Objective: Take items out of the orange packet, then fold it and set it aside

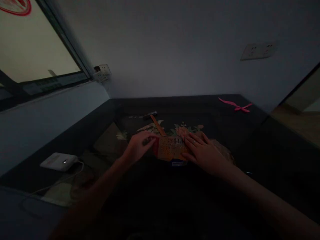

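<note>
In the dim head view, an orange-yellow printed packet (170, 149) with a red left end lies on the dark table. My left hand (140, 142) pinches that red end between thumb and fingers. Flat across the packet's right side rests my right hand (202, 150), fingers stretched out and a ring on one of them. Part of the packet is hidden under it. A crumpled brownish thing (221, 149) shows behind my right hand; its kind is too dark to tell. Just beyond the packet, a brown stick-like strip (158, 125) lies slanted.
A small dark object (150, 115) touches the strip's far end. Floral decoration (183, 130) shows on the tabletop. A pink ribbon (241, 107) lies at the back right. At left sits a white device (59, 161) with a cable (67, 178). Walls and a window border the table.
</note>
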Tool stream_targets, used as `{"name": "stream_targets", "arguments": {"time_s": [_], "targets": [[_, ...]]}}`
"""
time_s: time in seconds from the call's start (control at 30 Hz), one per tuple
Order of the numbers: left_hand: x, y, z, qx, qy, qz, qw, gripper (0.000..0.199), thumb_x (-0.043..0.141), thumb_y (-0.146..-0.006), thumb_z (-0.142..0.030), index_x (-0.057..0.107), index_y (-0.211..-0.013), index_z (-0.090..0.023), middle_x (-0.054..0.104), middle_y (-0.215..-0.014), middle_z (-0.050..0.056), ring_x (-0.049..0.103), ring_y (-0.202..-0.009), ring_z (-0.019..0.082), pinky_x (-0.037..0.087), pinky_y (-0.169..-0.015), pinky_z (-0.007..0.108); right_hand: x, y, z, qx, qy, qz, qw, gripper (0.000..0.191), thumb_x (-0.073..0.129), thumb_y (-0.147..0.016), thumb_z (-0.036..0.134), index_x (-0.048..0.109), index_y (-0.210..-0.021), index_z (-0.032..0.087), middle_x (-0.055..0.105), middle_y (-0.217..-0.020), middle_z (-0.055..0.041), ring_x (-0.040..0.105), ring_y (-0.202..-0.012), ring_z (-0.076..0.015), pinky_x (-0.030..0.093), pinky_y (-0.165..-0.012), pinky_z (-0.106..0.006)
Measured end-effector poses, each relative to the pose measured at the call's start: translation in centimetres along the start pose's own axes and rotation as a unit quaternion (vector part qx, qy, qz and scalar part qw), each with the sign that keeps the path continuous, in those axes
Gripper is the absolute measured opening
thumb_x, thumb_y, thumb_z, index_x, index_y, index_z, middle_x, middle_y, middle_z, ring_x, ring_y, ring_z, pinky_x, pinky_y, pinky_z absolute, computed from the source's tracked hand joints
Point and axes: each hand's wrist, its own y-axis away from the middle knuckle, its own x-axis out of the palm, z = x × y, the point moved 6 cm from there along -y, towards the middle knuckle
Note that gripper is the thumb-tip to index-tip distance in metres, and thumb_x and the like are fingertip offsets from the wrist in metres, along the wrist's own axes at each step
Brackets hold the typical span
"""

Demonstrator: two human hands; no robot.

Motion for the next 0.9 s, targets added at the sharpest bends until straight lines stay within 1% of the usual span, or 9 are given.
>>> {"name": "stream_targets", "arguments": {"time_s": [0.1,0.2,0.27,0.37,0.5,0.67,0.73,0.8,0.9], "targets": [[2.7,-2.3,-2.7,-0.017,0.035,0.062,0.997,0.019,0.06,-0.084,-0.024,0.068,-0.1,-0.017,0.069,-0.085,0.004,0.062,-0.073,0.015,0.049,-0.068,0.026,-0.1,-0.1,0.1,-0.005,0.009,0.005,1.0,0.06,0.035,-0.095,0.047,0.045,-0.138,0.006,0.047,-0.142,-0.0169,0.037,-0.133,-0.0318,0.025,-0.108,-0.057],[4.9,-3.7,-3.5,-0.043,0.057,0.114,0.991,0.015,0.065,-0.081,-0.022,0.07,-0.094,-0.017,0.07,-0.079,0.003,0.063,-0.069,0.016,0.048,-0.064,0.025,-0.1,-0.1,0.2,-0.002,0.015,0.009,1.0,0.06,0.034,-0.096,0.048,0.045,-0.138,0.006,0.047,-0.142,-0.0164,0.037,-0.133,-0.0323,0.027,-0.106,-0.058],[5.5,-4.1,-3.4,-0.046,0.058,0.118,0.99,0.01,0.066,-0.08,-0.02,0.072,-0.087,-0.016,0.071,-0.079,0.003,0.064,-0.071,0.017,0.048,-0.066,0.027,-0.1,0.0,0.2,0.003,0.014,0.011,1.0,0.06,0.034,-0.096,0.048,0.046,-0.138,0.007,0.046,-0.143,-0.015,0.037,-0.133,-0.0322,0.028,-0.106,-0.059],[5.7,-4.4,-3.3,-0.031,0.051,0.105,0.993,0.007,0.066,-0.081,-0.02,0.072,-0.082,-0.017,0.071,-0.079,0.003,0.065,-0.074,0.018,0.047,-0.07,0.028,-0.1,0.0,0.2,0.011,0.009,0.013,1.0,0.059,0.033,-0.096,0.048,0.045,-0.138,0.009,0.045,-0.144,-0.0139,0.037,-0.133,-0.032,0.027,-0.106,-0.059],[5.6,-4.2,-3.3,-0.021,0.066,0.085,0.994,0.007,0.064,-0.082,-0.019,0.07,-0.08,-0.017,0.071,-0.08,0.003,0.065,-0.078,0.018,0.048,-0.072,0.029,-0.1,0.0,0.1,0.014,0.002,0.014,1.0,0.06,0.035,-0.095,0.049,0.046,-0.137,0.008,0.045,-0.143,-0.0147,0.037,-0.133,-0.032,0.027,-0.106,-0.059],[4.8,-4.3,-3.5,-0.058,0.173,0.034,0.983,0.008,0.063,-0.081,-0.02,0.068,-0.077,-0.016,0.07,-0.079,0.003,0.066,-0.076,0.017,0.051,-0.072,0.027,0.0,-0.1,0.1,0.008,0.006,0.014,1.0,0.059,0.038,-0.095,0.048,0.047,-0.137,0.008,0.047,-0.142,-0.0158,0.037,-0.133,-0.0323,0.027,-0.106,-0.059],[3.7,-4.4,-3.4,-0.072,0.222,0.0,0.972,0.011,0.061,-0.082,-0.023,0.068,-0.078,-0.016,0.07,-0.08,0.004,0.067,-0.078,0.017,0.052,-0.073,0.027,-0.1,0.0,0.2,0.004,0.006,0.008,1.0,0.058,0.039,-0.094,0.047,0.047,-0.137,0.009,0.047,-0.142,-0.0155,0.037,-0.134,-0.0322,0.026,-0.107,-0.058],[2.1,-4.1,-2.6,-0.092,0.246,-0.031,0.964,0.014,0.061,-0.082,-0.028,0.067,-0.079,-0.016,0.071,-0.082,0.005,0.067,-0.08,0.018,0.053,-0.075,0.027,-0.2,0.0,0.2,0.003,0.006,0.004,1.0,0.057,0.04,-0.094,0.046,0.047,-0.137,0.009,0.048,-0.142,-0.015,0.037,-0.133,-0.0322,0.026,-0.107,-0.058],[-0.6,-2.7,0.3,-0.148,0.245,-0.059,0.956,0.021,0.064,-0.079,-0.036,0.065,-0.08,-0.015,0.072,-0.08,0.006,0.068,-0.076,0.019,0.055,-0.071,0.027,-0.1,0.0,0.1,0.004,0.009,0.0,1.0,0.056,0.04,-0.094,0.045,0.048,-0.136,0.009,0.048,-0.141,-0.0152,0.038,-0.133,-0.0324,0.027,-0.106,-0.058]]}}
